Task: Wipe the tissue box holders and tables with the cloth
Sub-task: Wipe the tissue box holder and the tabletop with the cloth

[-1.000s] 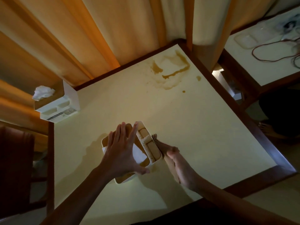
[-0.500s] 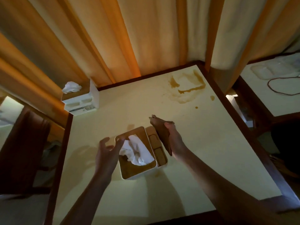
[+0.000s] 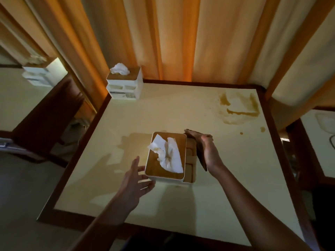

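A white tissue box holder (image 3: 170, 175) with a wooden lid and a stained tissue sticking out stands in the middle of the cream table (image 3: 226, 187). My right hand (image 3: 210, 153) holds a dark brown cloth (image 3: 198, 147) against the holder's right side. My left hand (image 3: 135, 180) hovers with spread fingers just left of the holder, apart from it. A second tissue box holder (image 3: 125, 87) stands at the table's far left corner.
A brown spill stain (image 3: 237, 109) marks the far right of the table. Orange curtains (image 3: 163, 37) hang behind it. A dark chair (image 3: 45, 116) stands to the left. Further tables lie at the left and right, the left one carrying another holder (image 3: 39, 73).
My left hand has let go of the holder's lid and drawn back to its left. The right hand with the cloth stays at the holder's right side. The view has shifted.
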`<state>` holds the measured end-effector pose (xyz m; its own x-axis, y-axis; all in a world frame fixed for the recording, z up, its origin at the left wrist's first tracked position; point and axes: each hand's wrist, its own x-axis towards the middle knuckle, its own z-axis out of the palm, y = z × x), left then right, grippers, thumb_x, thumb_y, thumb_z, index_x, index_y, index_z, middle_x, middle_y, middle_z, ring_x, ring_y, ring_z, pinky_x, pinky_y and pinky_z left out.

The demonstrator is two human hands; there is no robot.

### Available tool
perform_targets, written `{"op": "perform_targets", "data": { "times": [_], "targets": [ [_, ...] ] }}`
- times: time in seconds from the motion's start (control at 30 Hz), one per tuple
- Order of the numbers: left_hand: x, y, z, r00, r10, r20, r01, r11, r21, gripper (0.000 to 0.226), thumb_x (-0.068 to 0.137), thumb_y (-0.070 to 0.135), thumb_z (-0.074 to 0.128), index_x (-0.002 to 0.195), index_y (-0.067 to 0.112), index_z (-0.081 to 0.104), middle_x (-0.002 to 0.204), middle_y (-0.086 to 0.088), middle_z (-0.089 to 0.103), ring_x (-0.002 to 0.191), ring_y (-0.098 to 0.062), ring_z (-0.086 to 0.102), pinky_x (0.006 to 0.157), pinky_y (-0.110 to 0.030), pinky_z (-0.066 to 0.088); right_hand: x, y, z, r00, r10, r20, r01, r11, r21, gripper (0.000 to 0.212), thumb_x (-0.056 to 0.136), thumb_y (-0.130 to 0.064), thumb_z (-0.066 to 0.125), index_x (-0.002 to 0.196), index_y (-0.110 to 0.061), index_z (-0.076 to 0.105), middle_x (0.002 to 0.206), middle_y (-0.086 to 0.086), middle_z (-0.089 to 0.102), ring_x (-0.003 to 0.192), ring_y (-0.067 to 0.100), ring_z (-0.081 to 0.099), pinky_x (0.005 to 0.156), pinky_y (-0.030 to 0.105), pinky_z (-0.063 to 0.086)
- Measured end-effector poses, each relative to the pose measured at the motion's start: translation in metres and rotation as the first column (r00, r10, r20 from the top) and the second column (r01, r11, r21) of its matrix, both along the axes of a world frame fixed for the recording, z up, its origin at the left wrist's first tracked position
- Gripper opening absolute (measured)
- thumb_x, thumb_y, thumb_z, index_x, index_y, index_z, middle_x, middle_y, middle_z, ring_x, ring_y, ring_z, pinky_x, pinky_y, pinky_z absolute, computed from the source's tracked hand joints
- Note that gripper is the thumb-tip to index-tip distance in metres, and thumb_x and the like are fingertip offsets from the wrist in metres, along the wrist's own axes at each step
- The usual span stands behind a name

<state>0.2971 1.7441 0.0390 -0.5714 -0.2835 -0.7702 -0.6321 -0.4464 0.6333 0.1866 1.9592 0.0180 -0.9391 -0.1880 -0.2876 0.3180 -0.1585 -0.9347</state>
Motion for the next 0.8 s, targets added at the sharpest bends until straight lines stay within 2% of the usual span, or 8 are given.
{"op": "perform_targets", "data": {
  "times": [0.17, 0.3, 0.47, 0.5, 0.57, 0.67, 0.73, 0.8],
  "targets": [
    [-0.006, -0.007, -0.01, 0.994, 0.04, -0.1, -0.043, 0.998, -0.035, 0.046, 0.095, 0.052, 0.053, 0.106, 0.008, 0.061, 0.099, -0.017, 0.066, 0.083, -0.032, 0.065, 0.077, -0.043, 0.055, 0.029, 0.021, -0.021, 0.972, -0.224, 0.074, 0.225, 0.974, 0.001, 0.052, 0.093, -0.038, 0.035, 0.123, -0.01, 0.068, 0.123, 0.012, 0.07, 0.121, 0.026, 0.062, 0.104, 0.043, 0.047],
    [-0.026, -0.014, -0.01, 0.98, 0.043, -0.195, -0.063, 0.993, -0.101, 0.037, 0.097, 0.042, 0.056, 0.104, 0.006, 0.062, 0.098, -0.018, 0.068, 0.084, -0.031, 0.066, 0.078, -0.042, 0.055, 0.075, 0.032, -0.027, 0.938, -0.278, 0.206, 0.276, 0.96, 0.038, 0.037, 0.107, -0.026, 0.031, 0.109, -0.016, 0.066, 0.11, 0.01, 0.072, 0.112, 0.027, 0.063, 0.085, 0.036, 0.05],
    [-0.057, -0.014, 0.002, 0.904, -0.245, -0.351, 0.14, 0.944, -0.298, 0.029, 0.093, 0.037, 0.064, 0.108, 0.013, 0.064, 0.099, -0.007, 0.071, 0.093, -0.025, 0.065, 0.073, -0.031, 0.053, 0.121, 0.04, -0.032, 0.898, -0.32, 0.303, 0.298, 0.947, 0.117, 0.028, 0.105, -0.015, 0.044, 0.128, -0.003, 0.055, 0.101, 0.004, 0.058, 0.093, 0.017, 0.057, 0.07, 0.008, 0.041],
    [-0.063, -0.014, 0.007, 0.846, -0.399, -0.353, 0.208, 0.857, -0.471, 0.034, 0.089, 0.041, 0.067, 0.112, 0.016, 0.064, 0.103, 0.0, 0.07, 0.098, -0.022, 0.064, 0.075, -0.027, 0.051, 0.126, 0.036, -0.031, 0.898, -0.281, 0.338, 0.28, 0.958, 0.052, 0.027, 0.106, -0.016, 0.041, 0.121, -0.001, 0.058, 0.093, 0.001, 0.062, 0.086, 0.015, 0.058, 0.067, 0.008, 0.043],
    [-0.074, -0.012, 0.017, 0.64, -0.759, -0.12, 0.285, 0.38, -0.88, 0.068, 0.078, 0.062, 0.067, 0.131, 0.02, 0.058, 0.125, 0.008, 0.062, 0.116, -0.014, 0.056, 0.092, -0.03, 0.047, 0.133, 0.032, -0.033, 0.853, -0.297, 0.429, 0.333, 0.943, -0.011, 0.037, 0.107, -0.022, 0.033, 0.106, -0.005, 0.065, 0.086, 0.002, 0.072, 0.085, 0.017, 0.062, 0.07, 0.024, 0.048],
    [-0.084, 0.001, 0.029, 0.247, -0.919, 0.309, 0.333, -0.219, -0.917, 0.117, 0.061, 0.092, 0.048, 0.153, 0.023, 0.029, 0.159, 0.012, 0.022, 0.147, -0.009, 0.017, 0.12, -0.046, 0.015, 0.132, 0.034, -0.041, 0.839, -0.311, 0.446, 0.373, 0.926, -0.056, 0.041, 0.106, -0.028, 0.033, 0.107, -0.006, 0.067, 0.088, 0.007, 0.077, 0.094, 0.025, 0.064, 0.08, 0.034, 0.048],
    [-0.09, 0.008, 0.026, 0.127, -0.894, 0.431, 0.369, -0.36, -0.857, 0.121, 0.063, 0.085, 0.057, 0.157, 0.023, 0.012, 0.159, 0.014, 0.004, 0.149, -0.008, 0.003, 0.121, -0.045, 0.005, 0.128, 0.036, -0.047, 0.813, -0.367, 0.453, 0.416, 0.909, -0.01, 0.041, 0.105, -0.031, 0.036, 0.117, -0.004, 0.066, 0.102, 0.012, 0.075, 0.102, 0.029, 0.065, 0.093, 0.038, 0.048],
    [-0.097, 0.011, 0.023, 0.132, -0.898, 0.42, 0.338, -0.358, -0.87, 0.108, 0.074, 0.07, 0.066, 0.157, 0.023, 0.014, 0.162, 0.005, 0.017, 0.148, -0.014, 0.018, 0.119, -0.042, 0.015, 0.125, 0.038, -0.045, 0.807, -0.378, 0.454, 0.438, 0.898, -0.031, 0.044, 0.104, -0.031, 0.036, 0.124, -0.003, 0.064, 0.112, 0.015, 0.073, 0.107, 0.03, 0.065, 0.096, 0.039, 0.049]
  ]
}}
